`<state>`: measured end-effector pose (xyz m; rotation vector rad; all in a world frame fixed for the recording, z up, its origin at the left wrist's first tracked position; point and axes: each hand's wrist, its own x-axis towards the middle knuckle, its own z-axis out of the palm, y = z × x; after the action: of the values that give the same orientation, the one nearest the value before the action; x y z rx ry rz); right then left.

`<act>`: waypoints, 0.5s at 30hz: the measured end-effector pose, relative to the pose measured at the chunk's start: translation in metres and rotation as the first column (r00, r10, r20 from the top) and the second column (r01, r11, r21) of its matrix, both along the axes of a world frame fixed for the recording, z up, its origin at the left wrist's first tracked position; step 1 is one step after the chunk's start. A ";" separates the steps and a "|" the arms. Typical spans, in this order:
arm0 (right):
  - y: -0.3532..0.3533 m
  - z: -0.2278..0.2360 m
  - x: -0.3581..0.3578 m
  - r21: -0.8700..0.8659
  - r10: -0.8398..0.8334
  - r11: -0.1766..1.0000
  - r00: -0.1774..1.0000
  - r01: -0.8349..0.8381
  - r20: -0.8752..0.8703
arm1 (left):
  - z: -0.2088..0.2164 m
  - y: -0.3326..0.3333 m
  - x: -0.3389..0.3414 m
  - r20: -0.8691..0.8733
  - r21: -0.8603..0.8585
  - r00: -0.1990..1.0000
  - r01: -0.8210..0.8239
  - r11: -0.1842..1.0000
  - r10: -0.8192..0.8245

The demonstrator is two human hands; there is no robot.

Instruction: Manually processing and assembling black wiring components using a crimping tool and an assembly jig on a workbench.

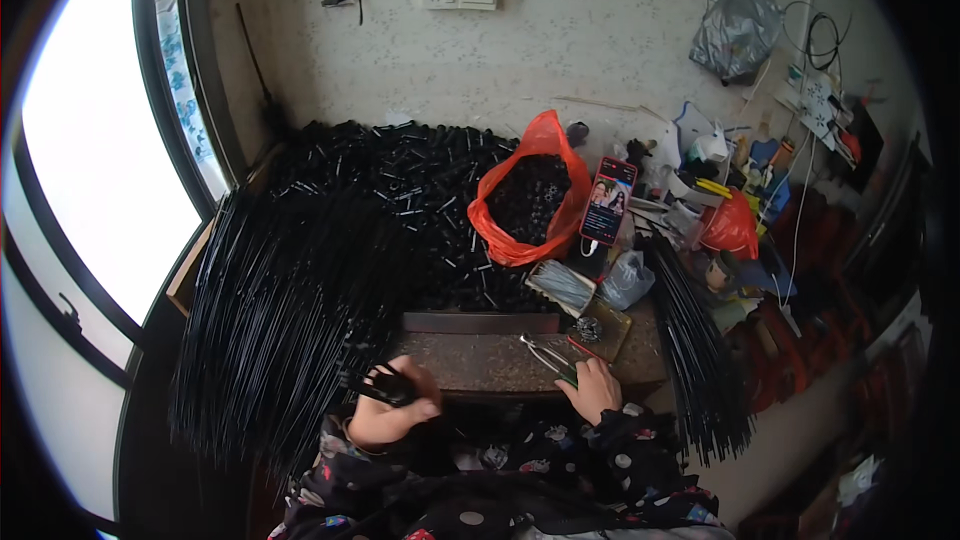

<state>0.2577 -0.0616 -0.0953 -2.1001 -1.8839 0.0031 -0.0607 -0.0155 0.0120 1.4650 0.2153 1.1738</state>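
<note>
My left hand (pixel 388 420) is curled around a small cluster of black parts (pixel 393 388) at the table's front edge, beside the long black rods (pixel 280 320). Blur hides their exact kind. Over at the right, my right hand (pixel 596 392) grips the green handles of a pair of pliers (pixel 545 353), whose metal jaws point away to the left over the brown tabletop (pixel 480 355). A heap of short black tubes (pixel 410 180) covers the table behind. Within it stands a red plastic bag (pixel 484 220) full of small black pieces (pixel 535 195).
A lit phone (pixel 608 202) leans beside the red bag. Near it are a tray of thin pale sticks (pixel 563 286), a clear plastic bag (pixel 628 280) and a small wire heap (pixel 588 328). More black rods (pixel 700 350) overhang the right edge; clutter (pixel 735 200) fills the back right.
</note>
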 end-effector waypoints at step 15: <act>-0.034 0.141 0.013 0.752 0.817 0.576 -0.255 0.321 -0.517 | -0.091 -0.020 0.019 0.724 -0.614 0.671 0.518 0.596 0.163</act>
<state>0.2707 -0.0960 0.0457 -0.2488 -0.8143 0.7193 -0.0415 -0.0357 -0.0786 0.1338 -0.0098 1.1531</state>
